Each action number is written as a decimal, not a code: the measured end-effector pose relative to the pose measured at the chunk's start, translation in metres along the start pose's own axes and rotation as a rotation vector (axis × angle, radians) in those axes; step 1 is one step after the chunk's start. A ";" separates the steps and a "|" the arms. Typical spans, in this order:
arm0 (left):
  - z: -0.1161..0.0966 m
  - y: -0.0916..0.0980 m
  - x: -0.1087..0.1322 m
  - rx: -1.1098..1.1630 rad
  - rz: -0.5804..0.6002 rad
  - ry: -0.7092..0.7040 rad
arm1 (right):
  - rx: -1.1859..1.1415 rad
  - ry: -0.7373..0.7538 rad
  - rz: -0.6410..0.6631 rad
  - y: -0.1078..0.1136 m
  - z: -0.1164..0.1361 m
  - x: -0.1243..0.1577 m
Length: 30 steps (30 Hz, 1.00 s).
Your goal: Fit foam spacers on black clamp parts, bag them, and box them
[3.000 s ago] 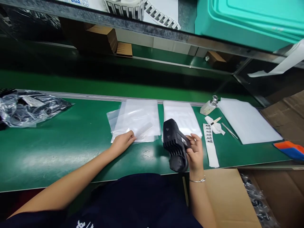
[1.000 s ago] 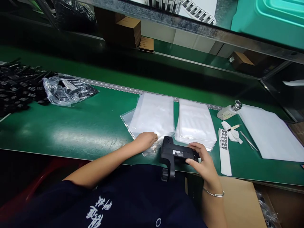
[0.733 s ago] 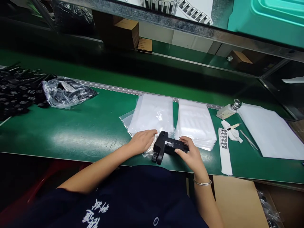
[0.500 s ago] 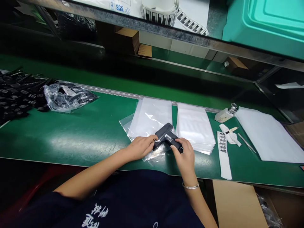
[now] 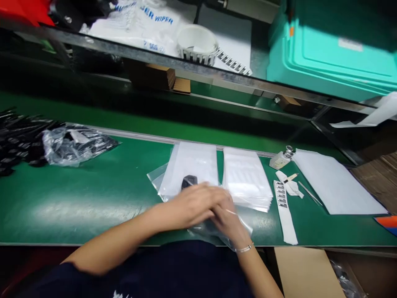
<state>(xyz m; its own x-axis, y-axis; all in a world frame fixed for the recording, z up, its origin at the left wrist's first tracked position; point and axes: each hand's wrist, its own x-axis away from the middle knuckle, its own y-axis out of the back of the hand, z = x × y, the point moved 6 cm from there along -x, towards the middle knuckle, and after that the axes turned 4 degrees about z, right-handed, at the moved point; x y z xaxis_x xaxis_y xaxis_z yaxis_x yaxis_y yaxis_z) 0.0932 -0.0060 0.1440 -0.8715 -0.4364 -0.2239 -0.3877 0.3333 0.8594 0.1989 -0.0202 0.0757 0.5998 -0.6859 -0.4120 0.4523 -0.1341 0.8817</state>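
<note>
My left hand (image 5: 194,206), smeared by motion, reaches over the fingers of my right hand (image 5: 228,221). One dark end of the black pistol-shaped handheld device (image 5: 189,181) shows beyond my left hand; the rest is covered. Clear film of a plastic bag (image 5: 203,234) lies below both hands and wraps about my right hand, whose fingers are curled and partly hidden. Whether the device is inside the bag I cannot tell. Just behind lie a stack of clear bags with white sheets (image 5: 195,161) and a second stack of white bags (image 5: 246,176).
At right are a label strip (image 5: 281,194), a dispenser bottle (image 5: 281,160), tweezers (image 5: 310,193) and a large white sheet (image 5: 338,182). Black parts (image 5: 21,142) and a filled plastic bag (image 5: 74,145) lie left. A shelf edge (image 5: 155,58) runs overhead, bearing teal boxes (image 5: 328,62).
The device has gone from plain sight to mostly covered. My left hand has moved right, over my right hand, and my right hand has moved left and lower. The view has tilted up.
</note>
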 end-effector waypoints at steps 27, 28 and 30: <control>0.017 -0.085 -0.034 0.136 0.035 0.044 | -0.420 -0.391 -0.027 0.124 -0.019 0.124; 0.028 -0.088 -0.036 0.069 -0.010 0.072 | -0.410 -0.505 -0.173 0.144 -0.021 0.155; 0.062 -0.096 -0.036 -0.130 -0.069 0.170 | -0.224 -0.793 -0.546 0.195 -0.020 0.231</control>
<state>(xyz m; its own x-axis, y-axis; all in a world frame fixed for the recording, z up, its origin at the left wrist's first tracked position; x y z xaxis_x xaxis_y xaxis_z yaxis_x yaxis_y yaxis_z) 0.1434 0.0296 0.0408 -0.7767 -0.5926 -0.2132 -0.3932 0.1919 0.8992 0.4386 -0.1900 0.1479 -0.3077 -0.8615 -0.4039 0.6986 -0.4928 0.5188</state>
